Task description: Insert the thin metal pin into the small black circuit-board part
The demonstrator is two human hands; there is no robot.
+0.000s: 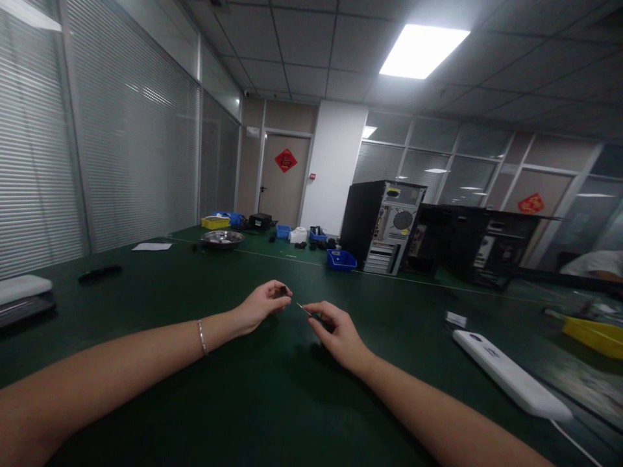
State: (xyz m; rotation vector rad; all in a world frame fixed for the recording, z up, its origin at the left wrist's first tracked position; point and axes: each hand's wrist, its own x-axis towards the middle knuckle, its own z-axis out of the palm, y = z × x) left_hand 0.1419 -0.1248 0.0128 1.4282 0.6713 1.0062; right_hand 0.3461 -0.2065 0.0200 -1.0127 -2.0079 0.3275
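Note:
Over the dark green table (pixel 253 402), my left hand (pixel 263 306) pinches a small black piece (pixel 283 291) between thumb and fingers; its exact kind is too small to make out. Just to the right, my right hand (pixel 338 331) is closed around a slim tool that looks like a small screwdriver (pixel 305 311). Its thin metal shaft points up and left toward the black piece, with a narrow gap between them. Fingers partly hide the dark handle.
A power strip (pixel 509 373) lies at the right, near a yellow tray (pixel 594 336). Computer cases (pixel 363 224) stand behind, beside a blue bin (pixel 341 259). Farther left are a metal bowl (pixel 222 240), paper (pixel 152 246) and a dark object (pixel 100 274). Someone's sleeve (pixel 596 263) shows at far right.

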